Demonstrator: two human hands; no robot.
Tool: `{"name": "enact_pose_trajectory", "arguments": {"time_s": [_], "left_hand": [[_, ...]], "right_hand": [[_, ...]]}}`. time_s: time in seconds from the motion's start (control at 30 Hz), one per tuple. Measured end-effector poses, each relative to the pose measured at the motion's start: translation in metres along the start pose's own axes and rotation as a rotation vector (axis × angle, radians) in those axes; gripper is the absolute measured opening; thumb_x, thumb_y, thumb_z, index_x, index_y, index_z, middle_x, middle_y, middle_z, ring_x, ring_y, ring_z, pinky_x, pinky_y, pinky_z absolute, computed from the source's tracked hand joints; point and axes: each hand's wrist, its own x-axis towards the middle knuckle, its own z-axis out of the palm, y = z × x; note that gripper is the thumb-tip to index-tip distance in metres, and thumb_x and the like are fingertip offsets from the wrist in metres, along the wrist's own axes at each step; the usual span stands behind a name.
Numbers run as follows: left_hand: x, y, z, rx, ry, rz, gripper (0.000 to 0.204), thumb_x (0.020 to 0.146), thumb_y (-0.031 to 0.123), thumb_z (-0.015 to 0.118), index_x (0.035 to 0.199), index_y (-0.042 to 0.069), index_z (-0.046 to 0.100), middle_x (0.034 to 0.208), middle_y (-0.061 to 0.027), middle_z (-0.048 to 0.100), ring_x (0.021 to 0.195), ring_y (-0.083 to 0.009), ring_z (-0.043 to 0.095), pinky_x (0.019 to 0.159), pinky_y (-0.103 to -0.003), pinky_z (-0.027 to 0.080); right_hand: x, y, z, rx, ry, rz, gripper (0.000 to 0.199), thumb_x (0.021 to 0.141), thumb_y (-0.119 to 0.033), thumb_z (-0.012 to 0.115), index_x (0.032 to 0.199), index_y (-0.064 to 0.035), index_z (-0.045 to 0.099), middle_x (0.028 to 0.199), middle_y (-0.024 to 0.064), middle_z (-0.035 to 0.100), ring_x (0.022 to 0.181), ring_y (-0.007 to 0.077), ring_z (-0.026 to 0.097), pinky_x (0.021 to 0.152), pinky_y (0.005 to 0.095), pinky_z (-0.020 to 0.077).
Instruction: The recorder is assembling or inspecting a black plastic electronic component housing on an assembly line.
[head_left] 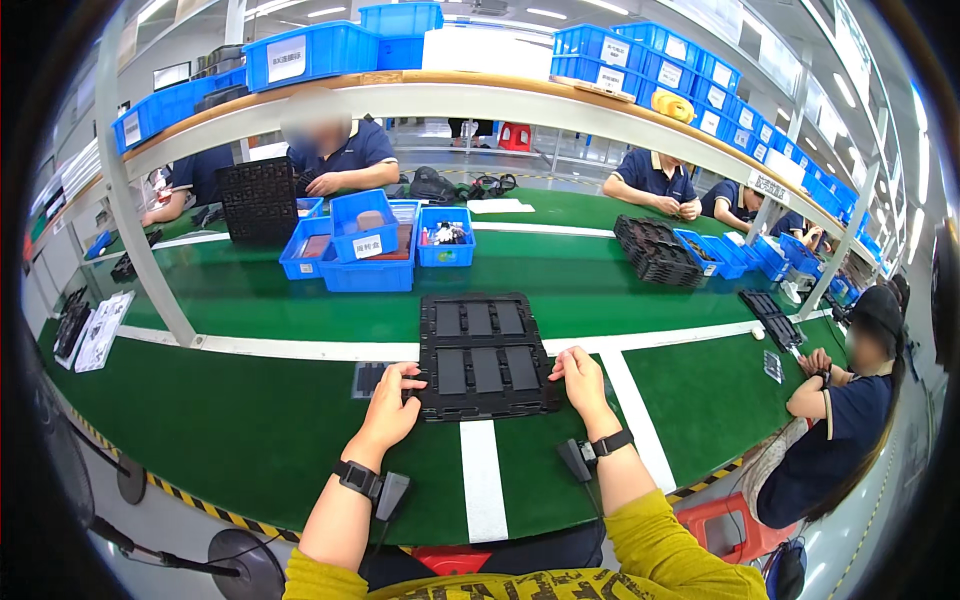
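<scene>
Left hand [393,400]: fingers curled over the left edge of the near black tray [487,378], thumb on top of the rim, gripping it. Right hand [580,381]: closed on the right edge of the same tray, fingers folded down over the side. Both wrists carry dark bands with small devices attached.

The near tray lies flat on the green table [250,430], just ahead of the person and across a white line [483,480] marked on the surface. It shows three dark rectangular pockets in a row; whether they hold parts or stand empty cannot be told. A second black tray [477,319] of the same kind lies touching its far edge, also with three pockets. A small dark piece [368,378] sits on the table just left of the left hand.

Progress, as a judgement: the near tray is gripped at both ends but not lifted; it rests on the table, and both trays remain together.

Beyond: blue bins [371,245] grouped mid-table, a stack of black trays [658,250] to the right, and further blue bins on the overhead shelf [420,92]. Other people work seated at the far side and at the right end.
</scene>
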Motion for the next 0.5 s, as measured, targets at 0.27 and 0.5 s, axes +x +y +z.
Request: {"name": "enact_pose_trajectory", "arguments": {"time_s": [0.27, 0.5], "left_hand": [[0.0, 0.005, -0.004, -0.017, -0.003, 0.0, 0.045, 0.066, -0.007, 0.044, 0.11, 0.002, 0.04, 0.102, -0.0135, 0.051, 0.089, -0.0207, 0.058, 0.076, -0.031, 0.043], [-0.001, 0.002, 0.0, -0.037, -0.013, -0.004, 0.044, 0.068, -0.007, 0.044, 0.111, 0.003, 0.041, 0.099, -0.0105, 0.051, 0.082, -0.0173, 0.057, 0.074, -0.029, 0.043]], "right_hand": [[0.002, 0.003, -0.001, 0.032, -0.007, 0.012, 0.022, 0.087, -0.014, 0.043, 0.075, 0.0027, 0.053, 0.063, 0.0072, 0.055, 0.054, 0.0134, 0.056, 0.053, 0.0261, 0.0468], [0.002, 0.007, 0.001, 0.071, -0.014, 0.014, 0.024, 0.087, -0.014, 0.044, 0.073, 0.0025, 0.053, 0.061, 0.006, 0.053, 0.051, 0.0103, 0.052, 0.048, 0.0244, 0.0459]]}}
